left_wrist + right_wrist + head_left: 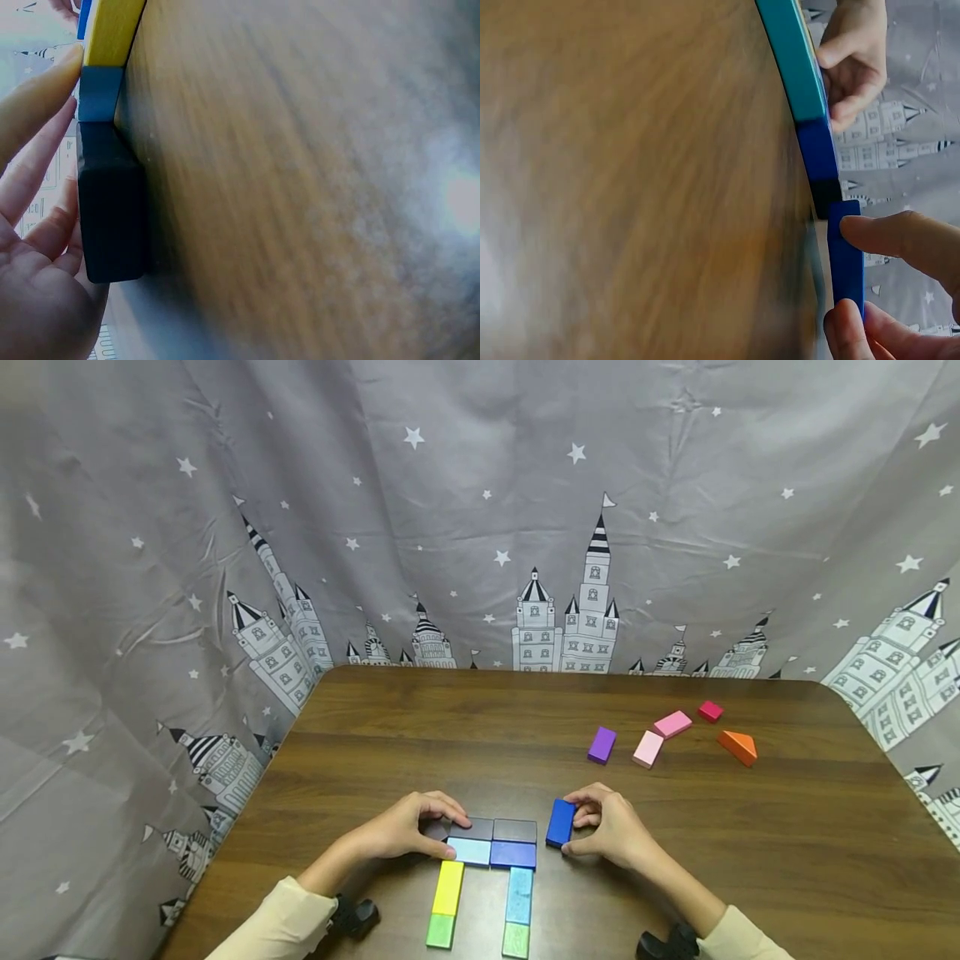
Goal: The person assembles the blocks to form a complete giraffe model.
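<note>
Right grip (615,830) pinches a dark-blue block (559,824); left grip (401,828) (relaxed) touches grouped blocks (514,832).

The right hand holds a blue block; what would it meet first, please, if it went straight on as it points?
The blue block in the right hand would probably meet the nearest dark grey block first, though it may be raised enough to pass above.

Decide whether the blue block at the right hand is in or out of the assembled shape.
Out: in the head view, tabletop separates the blue rectangular block from the dark gray block to its left.
</note>
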`<state>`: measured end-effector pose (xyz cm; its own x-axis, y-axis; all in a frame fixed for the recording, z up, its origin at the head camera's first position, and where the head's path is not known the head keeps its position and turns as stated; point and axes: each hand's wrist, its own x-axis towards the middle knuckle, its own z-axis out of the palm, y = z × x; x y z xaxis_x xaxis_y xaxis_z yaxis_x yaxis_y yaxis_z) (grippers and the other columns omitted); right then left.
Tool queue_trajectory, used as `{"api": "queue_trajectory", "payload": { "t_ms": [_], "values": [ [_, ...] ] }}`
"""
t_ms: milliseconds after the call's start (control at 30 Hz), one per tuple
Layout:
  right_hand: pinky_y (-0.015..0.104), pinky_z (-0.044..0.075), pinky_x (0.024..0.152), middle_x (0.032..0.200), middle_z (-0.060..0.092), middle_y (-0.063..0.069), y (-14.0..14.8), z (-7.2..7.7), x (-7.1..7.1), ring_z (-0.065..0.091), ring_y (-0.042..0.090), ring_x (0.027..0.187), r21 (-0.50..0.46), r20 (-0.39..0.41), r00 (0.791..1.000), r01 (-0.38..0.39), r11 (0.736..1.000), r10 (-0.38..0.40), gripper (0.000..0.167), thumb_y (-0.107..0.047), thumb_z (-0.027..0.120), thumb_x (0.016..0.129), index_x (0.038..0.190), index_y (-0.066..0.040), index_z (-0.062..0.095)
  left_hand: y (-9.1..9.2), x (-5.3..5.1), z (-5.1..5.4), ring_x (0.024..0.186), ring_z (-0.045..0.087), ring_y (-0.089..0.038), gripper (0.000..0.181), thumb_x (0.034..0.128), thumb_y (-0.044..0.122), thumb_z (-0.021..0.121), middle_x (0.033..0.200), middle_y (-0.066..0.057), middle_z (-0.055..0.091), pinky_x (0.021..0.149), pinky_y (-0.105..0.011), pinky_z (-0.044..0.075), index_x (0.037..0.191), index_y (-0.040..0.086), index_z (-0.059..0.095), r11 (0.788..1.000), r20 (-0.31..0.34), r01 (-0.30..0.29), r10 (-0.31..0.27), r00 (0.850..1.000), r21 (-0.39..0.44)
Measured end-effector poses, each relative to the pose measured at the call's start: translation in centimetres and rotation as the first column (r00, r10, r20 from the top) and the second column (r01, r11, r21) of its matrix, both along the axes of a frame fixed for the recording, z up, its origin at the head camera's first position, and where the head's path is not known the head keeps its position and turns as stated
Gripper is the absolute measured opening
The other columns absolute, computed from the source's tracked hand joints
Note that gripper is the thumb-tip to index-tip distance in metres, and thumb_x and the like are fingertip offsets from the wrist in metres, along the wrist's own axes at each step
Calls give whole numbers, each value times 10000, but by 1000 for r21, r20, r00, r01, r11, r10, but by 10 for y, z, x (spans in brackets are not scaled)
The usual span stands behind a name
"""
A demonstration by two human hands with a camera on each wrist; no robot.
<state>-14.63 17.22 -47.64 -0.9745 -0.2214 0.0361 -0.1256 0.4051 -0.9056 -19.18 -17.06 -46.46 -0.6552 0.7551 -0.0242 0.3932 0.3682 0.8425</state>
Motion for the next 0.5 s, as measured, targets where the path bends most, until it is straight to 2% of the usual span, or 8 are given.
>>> {"api": "queue_trajectory", "payload": {
  "t_ms": [500],
  "values": [
    [230,571,739,916,590,67,-12,-5,4,644,143,774,11,-11,998,-68,998,68,576,61,915,547,1066,94,668,0,-1,-3,1151,572,-245,358,828,160,828,1198,-56,659,1015,-347,451,1156,55,730,1000,-3,5,-5,1000,8]
  ]
}}
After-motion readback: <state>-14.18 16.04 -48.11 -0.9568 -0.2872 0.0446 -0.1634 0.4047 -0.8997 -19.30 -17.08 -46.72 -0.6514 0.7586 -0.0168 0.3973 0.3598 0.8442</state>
